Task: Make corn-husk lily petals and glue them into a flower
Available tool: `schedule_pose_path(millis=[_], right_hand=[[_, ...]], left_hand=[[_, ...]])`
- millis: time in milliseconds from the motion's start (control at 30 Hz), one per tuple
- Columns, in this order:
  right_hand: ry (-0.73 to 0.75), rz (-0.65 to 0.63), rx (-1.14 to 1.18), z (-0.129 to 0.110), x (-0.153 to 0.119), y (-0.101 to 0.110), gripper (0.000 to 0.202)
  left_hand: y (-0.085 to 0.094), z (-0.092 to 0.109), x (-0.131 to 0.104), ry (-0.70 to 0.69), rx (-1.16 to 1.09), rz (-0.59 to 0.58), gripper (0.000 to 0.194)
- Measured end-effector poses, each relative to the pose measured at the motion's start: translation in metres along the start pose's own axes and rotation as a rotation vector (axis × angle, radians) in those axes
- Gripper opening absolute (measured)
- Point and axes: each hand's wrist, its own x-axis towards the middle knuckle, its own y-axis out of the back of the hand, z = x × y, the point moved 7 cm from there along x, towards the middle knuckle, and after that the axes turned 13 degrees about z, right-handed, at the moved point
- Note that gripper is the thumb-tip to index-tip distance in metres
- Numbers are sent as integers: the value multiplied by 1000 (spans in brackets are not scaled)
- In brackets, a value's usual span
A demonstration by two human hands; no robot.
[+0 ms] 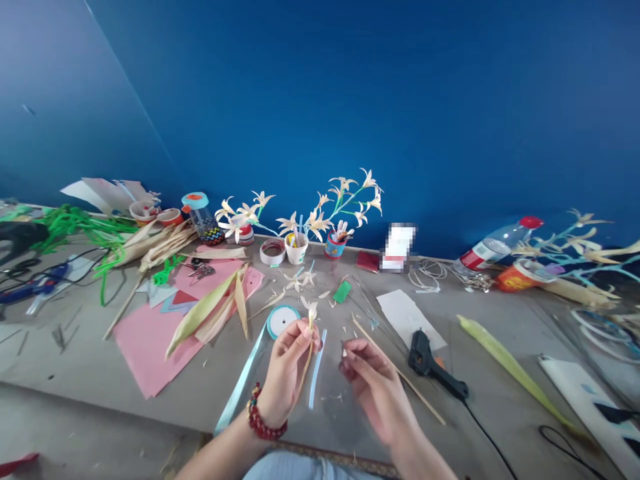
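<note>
My left hand [286, 363], with a red bead bracelet at the wrist, pinches a cream-coloured handmade flower [312, 313] upright by its stem. A tan strip trails down from that grip along the palm. To its right, my right hand [374, 381] is closed at the fingertips on something small and pale, too small to name. The two hands are apart. Behind my left hand lies a spool of light blue ribbon [278, 313], its loose end running toward the front edge. Between the hands a thin light blue stick [318, 370] rests on the table.
A black glue gun [431, 363] lies right of my hands near a wooden stick [417, 393] and a white card [407, 313]. Pink paper [150, 353] with corn husks [205, 310] is at left. Cups of finished flowers [297, 249] and a plastic bottle [493, 250] line the blue wall.
</note>
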Motion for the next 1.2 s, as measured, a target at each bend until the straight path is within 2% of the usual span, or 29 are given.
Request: schedule_pose_path(millis=[67,133,233,333,400,533,700,833,967,1067,1133,1200], right_hand=[[-119,53,223,3,-13,-6,17],[-62,88,225,-2,-20,-11,12],[210,118,16,-18,-22,-9,4],[506,111,-204,-35,-25,-2,18],[570,151,-229,-40,-25,7,19],[477,274,-152,-38,-19,21,8],[509,198,-281,-38,-19,12,11],[499,106,-299,-41,-17,10,15],[455,65,-345,-48,-11,15,12],[365,37,-283,-48,-5,24,7],[245,42,-140,-44,0,29,5],[95,68,58,-38,5,30,14]], left_hand=[[-6,-12,-4,62,-73,-4,25],[-11,-19,-7,84,-105,1,24],[-15,-23,-9,84,-99,7,23],[-16,-25,-10,108,-98,-4,22],[-15,-25,-9,104,-104,5,22],[-16,-25,-8,104,-126,28,20],[-21,-27,-9,144,-123,45,22],[-19,-31,-10,167,-98,63,23],[-18,-32,-10,158,-73,53,22],[-19,-30,-9,129,-34,33,23],[-19,-30,-9,123,-5,28,23],[-21,-32,-10,134,12,11,24]])
